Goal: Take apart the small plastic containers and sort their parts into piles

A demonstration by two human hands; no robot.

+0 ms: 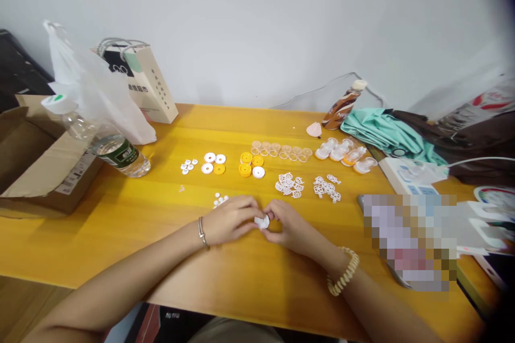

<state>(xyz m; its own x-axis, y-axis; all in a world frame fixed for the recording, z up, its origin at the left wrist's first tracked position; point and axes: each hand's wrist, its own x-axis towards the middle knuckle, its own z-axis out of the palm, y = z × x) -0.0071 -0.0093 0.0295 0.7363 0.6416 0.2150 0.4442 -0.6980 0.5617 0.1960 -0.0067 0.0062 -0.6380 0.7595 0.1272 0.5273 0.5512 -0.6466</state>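
Between my fingertips, low over the middle of the table, is a small white plastic piece [262,222]; its exact kind is partly hidden. My left hand [233,218] pinches it from one side, and my right hand [293,226] grips it from the other. Just beyond my left fingers lie several tiny white round pieces [218,195]. Farther back are white and yellow rings [207,168] and stacked yellow discs [245,170]. Flat white openwork pieces [286,184] lie past my right hand, with a second group [326,188] to their right. Small clear cups [281,151] stand in rows behind.
At left are a cardboard box [76,182], a water bottle [120,150], a white plastic bag [100,91] and a paper bag [155,86]. Clear-domed assemblies [341,151], a brown drink bottle [344,104], teal cloth [386,131], a power strip [406,174] and a blurred-out phone [402,246] occupy the right.
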